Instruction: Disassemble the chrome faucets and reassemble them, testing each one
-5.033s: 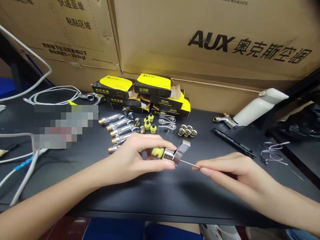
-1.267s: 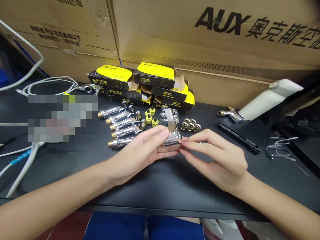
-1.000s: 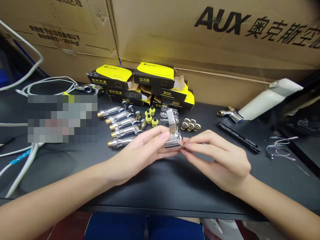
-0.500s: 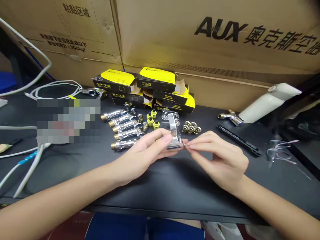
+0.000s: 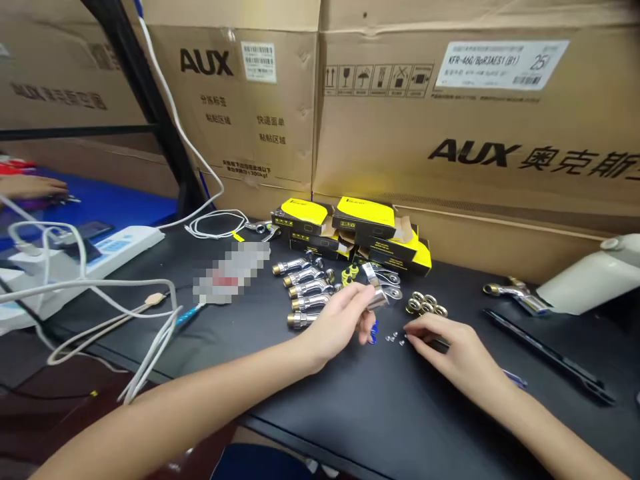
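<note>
A chrome handle [image 5: 379,297] is gripped in my left hand [image 5: 345,323], above the black table. Beside that hand's lower fingers lie small blue pieces [image 5: 373,332]. My right hand [image 5: 447,343] has its thumb and index fingertips close together at several tiny clear pieces [image 5: 395,337]; whatever is between the fingertips is too small to make out. Several chrome faucet bodies [image 5: 307,290] with brass ends lie left of my left hand. Brass-coloured rings [image 5: 425,305] are grouped behind my right hand. Yellow-green cartridges [image 5: 350,274] and flat chrome handles [image 5: 393,292] sit behind the held handle.
Yellow-and-black boxes [image 5: 364,217] are stacked at the back, before large cardboard boxes [image 5: 270,150]. A white bottle [image 5: 590,277], a chrome fitting [image 5: 515,293] and a black pen-like tool [image 5: 547,357] lie right. Cables and a power strip [image 5: 125,250] fill the left; another person's hand [image 5: 33,187] is beyond.
The view has turned left and up. My right hand has moved away from the chrome handle to the tiny pieces on the table. My left hand still holds the handle.
</note>
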`<state>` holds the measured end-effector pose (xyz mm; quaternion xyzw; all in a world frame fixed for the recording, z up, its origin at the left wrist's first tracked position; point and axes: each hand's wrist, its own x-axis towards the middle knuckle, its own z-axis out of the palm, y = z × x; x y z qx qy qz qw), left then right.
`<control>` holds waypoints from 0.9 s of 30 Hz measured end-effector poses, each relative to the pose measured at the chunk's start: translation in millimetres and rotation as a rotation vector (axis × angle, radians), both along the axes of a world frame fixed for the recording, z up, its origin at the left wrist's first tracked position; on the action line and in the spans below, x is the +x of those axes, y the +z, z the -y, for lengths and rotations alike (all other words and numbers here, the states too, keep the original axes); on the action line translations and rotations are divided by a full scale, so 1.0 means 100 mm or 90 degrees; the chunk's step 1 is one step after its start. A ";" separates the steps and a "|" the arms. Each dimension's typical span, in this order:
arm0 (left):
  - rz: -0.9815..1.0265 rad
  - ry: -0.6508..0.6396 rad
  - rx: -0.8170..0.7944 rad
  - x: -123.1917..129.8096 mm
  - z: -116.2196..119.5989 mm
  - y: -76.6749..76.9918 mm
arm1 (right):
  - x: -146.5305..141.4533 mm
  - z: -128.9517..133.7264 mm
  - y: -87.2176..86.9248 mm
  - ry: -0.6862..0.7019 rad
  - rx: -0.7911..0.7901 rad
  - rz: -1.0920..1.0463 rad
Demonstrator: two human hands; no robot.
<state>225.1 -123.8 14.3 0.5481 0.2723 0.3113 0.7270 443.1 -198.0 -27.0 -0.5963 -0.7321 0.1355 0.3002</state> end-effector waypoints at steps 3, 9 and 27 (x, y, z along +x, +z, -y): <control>0.007 -0.025 0.038 -0.02 0.00 -0.01 | -0.02 0.00 0.01 0.019 0.019 -0.005; -0.080 -0.074 0.240 -0.11 0.06 -0.01 | -0.05 0.03 0.07 -0.055 0.038 -0.170; -0.109 -0.054 0.645 -0.13 -0.04 -0.10 | -0.18 0.10 0.30 -0.010 -0.314 -0.770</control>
